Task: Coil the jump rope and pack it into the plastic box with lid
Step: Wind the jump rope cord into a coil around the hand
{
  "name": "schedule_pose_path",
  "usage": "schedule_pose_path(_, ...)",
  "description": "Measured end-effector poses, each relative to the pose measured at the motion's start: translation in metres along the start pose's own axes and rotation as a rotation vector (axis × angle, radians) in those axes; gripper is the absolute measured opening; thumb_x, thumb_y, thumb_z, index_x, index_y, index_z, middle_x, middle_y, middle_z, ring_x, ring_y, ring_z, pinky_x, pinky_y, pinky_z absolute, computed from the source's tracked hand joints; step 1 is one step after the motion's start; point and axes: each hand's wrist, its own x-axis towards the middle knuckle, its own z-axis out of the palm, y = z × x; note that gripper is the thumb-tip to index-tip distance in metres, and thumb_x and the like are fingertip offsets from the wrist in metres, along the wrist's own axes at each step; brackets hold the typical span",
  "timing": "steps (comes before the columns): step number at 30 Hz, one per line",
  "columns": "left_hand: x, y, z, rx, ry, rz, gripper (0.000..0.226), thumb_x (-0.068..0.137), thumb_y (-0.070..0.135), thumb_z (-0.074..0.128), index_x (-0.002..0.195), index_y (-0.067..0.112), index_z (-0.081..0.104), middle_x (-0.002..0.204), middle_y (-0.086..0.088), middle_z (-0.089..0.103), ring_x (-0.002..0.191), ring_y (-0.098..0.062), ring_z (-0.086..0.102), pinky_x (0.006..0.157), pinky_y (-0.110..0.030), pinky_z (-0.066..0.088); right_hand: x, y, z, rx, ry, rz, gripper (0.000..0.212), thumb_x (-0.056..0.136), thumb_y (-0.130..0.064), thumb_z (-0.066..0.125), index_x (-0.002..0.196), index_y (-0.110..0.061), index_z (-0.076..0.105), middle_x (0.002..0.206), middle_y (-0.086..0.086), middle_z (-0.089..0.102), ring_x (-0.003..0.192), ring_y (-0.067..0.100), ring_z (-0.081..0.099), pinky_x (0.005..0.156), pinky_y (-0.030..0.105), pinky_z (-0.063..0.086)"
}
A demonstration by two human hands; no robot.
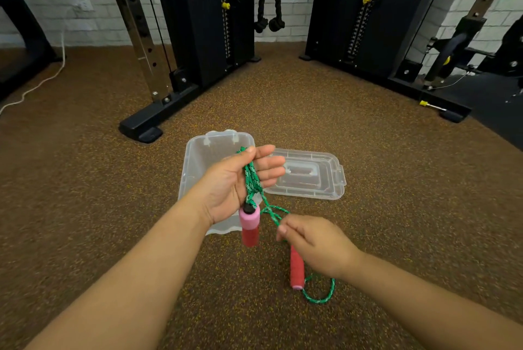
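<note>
The jump rope has a green braided cord (252, 180) and two red foam handles with pink ends. My left hand (240, 182) is held palm up over the clear plastic box (198, 157), with several cord loops draped across it under the thumb. One handle (250, 226) hangs below that palm. My right hand (314, 242) pinches the cord lower down and grips the second handle (297, 270), which points downward. A short loop of cord (322, 296) curls beneath it. The open box stands on the floor, partly hidden by my left hand.
The clear lid (311, 177) lies flat on the speckled brown floor, right of the box. Black gym rack frames (147, 123) stand behind, left and right. A white cable (42, 80) runs along the floor at the far left.
</note>
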Motion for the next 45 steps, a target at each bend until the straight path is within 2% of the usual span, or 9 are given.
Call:
schedule_pose_path(10,0.000,-0.007,0.001,0.268,0.028,-0.037,0.040,0.099,0.034,0.038,0.102,0.007,0.066,0.081,-0.008,0.075,0.073,-0.016,0.072,0.067,-0.024,0.058,0.005,-0.056,-0.042,0.094,0.192,-0.303,0.027,0.091,-0.042,0.038,0.085,-0.027,0.059,0.075,-0.013,0.061,0.072,0.012,0.060,0.065,0.040,0.051)
schedule_pose_path(13,-0.005,-0.005,0.005,0.388,-0.062,-0.111,0.065,0.098,0.051,0.022,0.084,0.012,0.072,0.063,-0.003,0.068,0.061,-0.013,0.065,0.067,-0.028,0.053,0.016,-0.050,-0.057,0.175,0.221,-0.280,0.015,0.093,-0.037,0.043,0.091,-0.033,0.057,0.083,-0.009,0.069,0.085,0.014,0.068,0.073,0.041,0.053)
schedule_pose_path(16,-0.004,-0.005,0.004,0.434,-0.195,-0.244,0.098,0.086,0.069,-0.001,0.093,0.002,0.070,0.081,-0.019,0.072,0.079,-0.029,0.069,0.082,-0.039,0.051,0.024,-0.040,-0.070,0.104,0.314,-0.289,0.012,0.093,-0.037,0.044,0.088,-0.032,0.055,0.071,-0.019,0.057,0.070,-0.006,0.054,0.066,0.028,0.045)
schedule_pose_path(19,-0.004,-0.005,0.002,0.440,-0.262,-0.351,0.110,0.077,0.077,-0.004,0.098,-0.003,0.069,0.079,-0.021,0.072,0.073,-0.032,0.069,0.077,-0.037,0.049,0.027,-0.030,-0.077,0.071,0.348,-0.269,0.014,0.095,-0.033,0.046,0.090,-0.025,0.057,0.075,-0.012,0.059,0.070,0.002,0.052,0.066,0.030,0.043)
schedule_pose_path(28,-0.012,-0.008,0.004,0.343,-0.424,-0.348,0.038,0.093,0.034,0.044,0.102,0.007,0.068,0.080,-0.010,0.076,0.072,-0.018,0.073,0.067,-0.025,0.057,0.038,-0.007,-0.049,0.343,0.247,-0.113,0.021,0.098,-0.027,0.047,0.080,-0.032,0.055,0.071,-0.014,0.056,0.068,-0.002,0.050,0.067,0.024,0.041)
schedule_pose_path(33,-0.011,-0.009,0.001,0.323,-0.329,-0.277,0.035,0.086,0.032,0.046,0.096,0.009,0.070,0.074,-0.009,0.075,0.065,-0.017,0.073,0.063,-0.023,0.057,0.035,0.004,-0.022,0.539,0.119,-0.015,0.024,0.097,-0.031,0.044,0.081,-0.020,0.057,0.078,0.003,0.059,0.077,0.015,0.053,0.082,0.055,0.046)
schedule_pose_path(36,-0.009,-0.010,0.001,0.330,-0.271,-0.225,0.036,0.086,0.032,0.045,0.099,0.005,0.066,0.068,-0.006,0.074,0.061,-0.015,0.071,0.066,-0.025,0.055,0.033,0.004,-0.017,0.499,0.134,0.006,0.026,0.100,-0.031,0.041,0.082,-0.035,0.060,0.077,-0.017,0.063,0.079,0.010,0.059,0.085,0.050,0.050)
schedule_pose_path(40,-0.005,-0.008,0.006,0.212,-0.146,-0.098,0.032,0.097,0.024,0.039,0.100,0.006,0.065,0.068,-0.004,0.074,0.059,-0.014,0.070,0.062,-0.024,0.057,0.027,-0.002,-0.012,0.302,0.145,0.016,0.027,0.099,-0.040,0.037,0.098,-0.024,0.059,0.084,0.002,0.066,0.081,0.028,0.061,0.078,0.048,0.051)
schedule_pose_path(45,0.004,-0.010,0.004,0.106,0.028,0.010,0.040,0.100,0.034,0.034,0.121,0.010,0.058,0.101,-0.008,0.075,0.092,-0.017,0.072,0.082,-0.026,0.057,0.010,-0.017,-0.002,0.003,0.035,-0.085,0.027,0.101,-0.037,0.033,0.099,-0.018,0.054,0.080,-0.004,0.059,0.078,0.022,0.056,0.069,0.036,0.044)
